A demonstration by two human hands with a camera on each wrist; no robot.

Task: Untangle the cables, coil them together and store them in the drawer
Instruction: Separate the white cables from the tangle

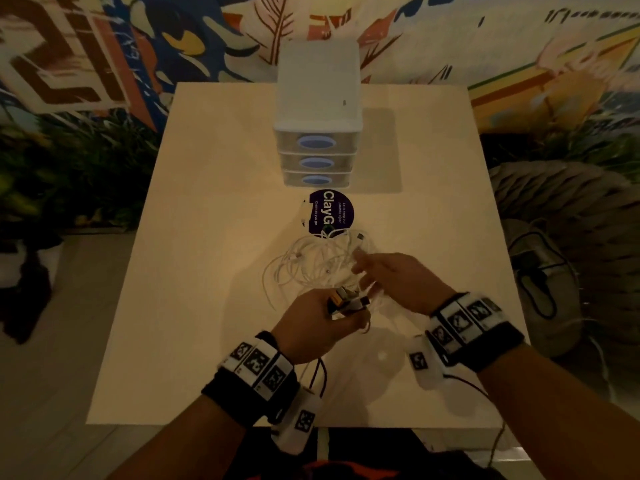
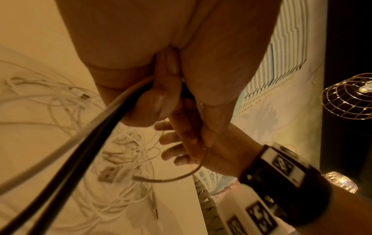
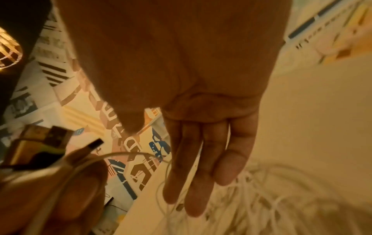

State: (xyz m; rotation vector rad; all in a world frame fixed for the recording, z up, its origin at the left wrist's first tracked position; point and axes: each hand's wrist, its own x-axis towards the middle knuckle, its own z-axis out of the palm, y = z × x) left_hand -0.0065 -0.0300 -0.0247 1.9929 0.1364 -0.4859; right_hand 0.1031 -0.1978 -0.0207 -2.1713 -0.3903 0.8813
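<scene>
Item: cables (image 1: 322, 261), white, tangled, heaped on table (image 1: 207, 237) just beyond both my hands, between them and drawers (image 1: 317, 161)

Left hand (image 1: 311, 327): fingers curled round a bunch of plugs (image 1: 346, 301) with white and dark leads trailing back under my wrist

Right hand (image 1: 398, 278): fingers straight and relaxed, gripping nothing, tips over the heap's near right edge; strands run under it

Key relation: heap lies straight ahead, spread mostly side to side; my right hand is nearer, so I judge it picks the next strand while my left holds the gathered ends

Drawers: all three closed, far side of heap; sticker (image 1: 330, 211) lies between
</scene>
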